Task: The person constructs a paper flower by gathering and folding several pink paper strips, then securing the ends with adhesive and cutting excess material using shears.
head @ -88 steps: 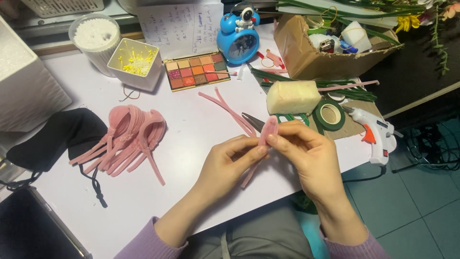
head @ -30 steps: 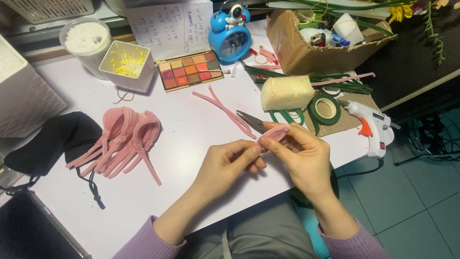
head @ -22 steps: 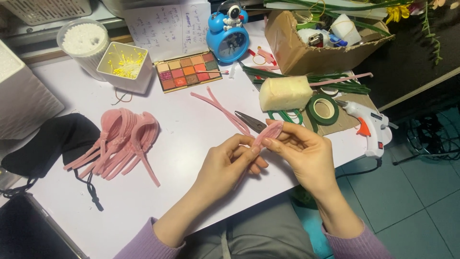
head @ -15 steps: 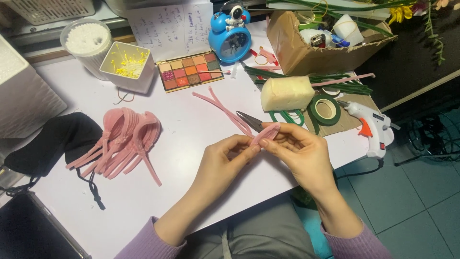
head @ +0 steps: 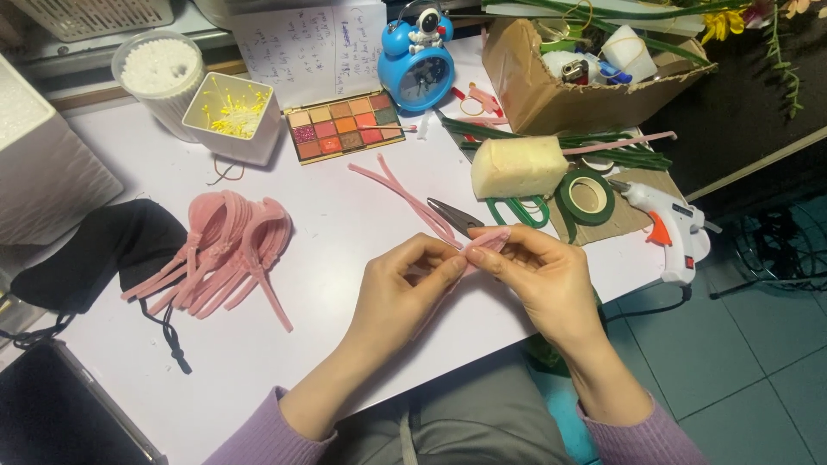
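Observation:
My left hand and my right hand meet over the white table, both pinching a pink fuzzy pipe cleaner bent into a small loop between the fingertips. Its lower part is hidden under my fingers. Scissors with green handles lie just behind my hands. Two loose pink pipe cleaners rest on the table beyond the scissors. A pile of looped pink pipe-cleaner petals lies to the left.
An eyeshadow palette, blue alarm clock, tub of yellow stamens, cotton-swab jar, foam block, green tape roll, white glue gun, cardboard box and black pouch surround the work area.
My hands have kept working the pink pipe cleaner, bending its end into a tighter loop; they stayed in nearly the same spot. The camera view shifted slightly.

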